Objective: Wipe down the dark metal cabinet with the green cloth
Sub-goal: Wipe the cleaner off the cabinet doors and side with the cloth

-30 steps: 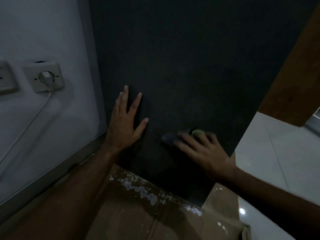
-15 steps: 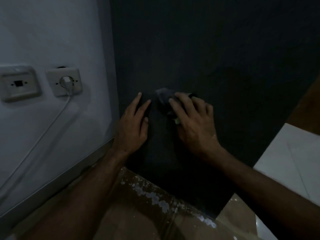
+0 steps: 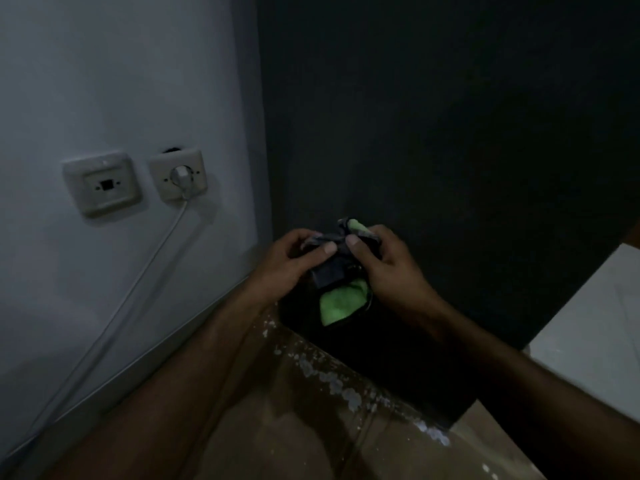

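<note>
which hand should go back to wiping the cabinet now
Probably the right hand: it holds most of the green cloth before the cabinet. The left hand only pinches an edge.

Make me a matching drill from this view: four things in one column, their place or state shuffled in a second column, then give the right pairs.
Things:
1. cloth
2. plug
3. cabinet
4. empty wall plate

Place or state:
A. dark panel standing against the white wall
B. bunched between the left hand and the right hand
C. furthest left on the wall
D. pushed into the socket, cable trailing down

Pairs: 1-B, 2-D, 3-A, 4-C
</note>
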